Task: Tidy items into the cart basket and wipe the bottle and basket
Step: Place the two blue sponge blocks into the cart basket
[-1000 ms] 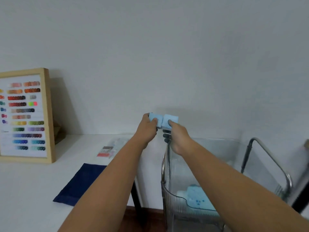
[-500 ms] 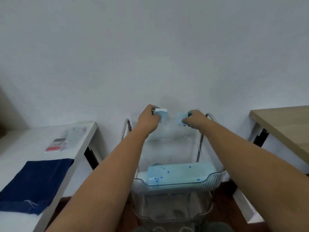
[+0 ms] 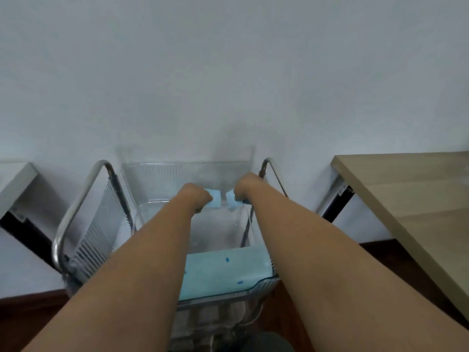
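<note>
A clear ribbed cart basket (image 3: 142,174) stands in front of me with metal handles on both sides. My left hand (image 3: 194,198) is shut on a small light-blue box (image 3: 214,199), held inside the basket. Beside it my right hand (image 3: 243,188) is shut on a second light-blue box (image 3: 232,198). A narrow gap separates the two boxes. A flat pale-blue pack with dark-blue dots (image 3: 223,273) lies at the near end of the basket floor. No bottle is in view.
A white table's corner (image 3: 17,181) with a black leg is at the left. A light wooden table (image 3: 411,199) stands at the right. The left cart handle (image 3: 76,207) curves up beside the basket. Lower cart tiers show below, over a dark wood floor.
My view swung right from the white table with the blue cloth and tilted down over the cart. Both hands dropped from above the basket rim into it, and the two boxes came apart.
</note>
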Demonstrator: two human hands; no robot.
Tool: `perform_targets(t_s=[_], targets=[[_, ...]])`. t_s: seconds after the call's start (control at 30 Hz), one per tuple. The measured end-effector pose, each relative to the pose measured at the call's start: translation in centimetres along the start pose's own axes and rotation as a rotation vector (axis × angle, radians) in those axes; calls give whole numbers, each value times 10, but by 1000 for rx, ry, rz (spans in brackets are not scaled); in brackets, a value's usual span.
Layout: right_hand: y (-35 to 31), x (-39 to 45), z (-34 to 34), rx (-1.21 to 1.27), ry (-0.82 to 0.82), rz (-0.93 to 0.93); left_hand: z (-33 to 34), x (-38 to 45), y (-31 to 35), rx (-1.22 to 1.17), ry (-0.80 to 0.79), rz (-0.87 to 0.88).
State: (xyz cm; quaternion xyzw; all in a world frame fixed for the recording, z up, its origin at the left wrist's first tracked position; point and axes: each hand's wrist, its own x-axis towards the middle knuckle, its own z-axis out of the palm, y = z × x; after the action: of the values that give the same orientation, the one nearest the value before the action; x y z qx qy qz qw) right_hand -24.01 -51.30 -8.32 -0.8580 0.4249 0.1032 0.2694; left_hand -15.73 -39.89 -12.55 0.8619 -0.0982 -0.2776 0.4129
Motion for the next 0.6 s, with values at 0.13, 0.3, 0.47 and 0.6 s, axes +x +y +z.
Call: perform_targets(t_s=[0.13, 0.3, 0.47, 0.6], targets=[[1, 13, 5, 57, 69, 36, 17, 13, 6, 204, 19, 26], [10, 32, 15, -134, 122, -28, 19, 14, 7, 312, 26, 72], [12, 41, 32, -225, 212, 20, 17, 11, 1, 371, 72, 118], [15, 41, 37, -212, 211, 41, 21, 10, -1, 408, 68, 78]])
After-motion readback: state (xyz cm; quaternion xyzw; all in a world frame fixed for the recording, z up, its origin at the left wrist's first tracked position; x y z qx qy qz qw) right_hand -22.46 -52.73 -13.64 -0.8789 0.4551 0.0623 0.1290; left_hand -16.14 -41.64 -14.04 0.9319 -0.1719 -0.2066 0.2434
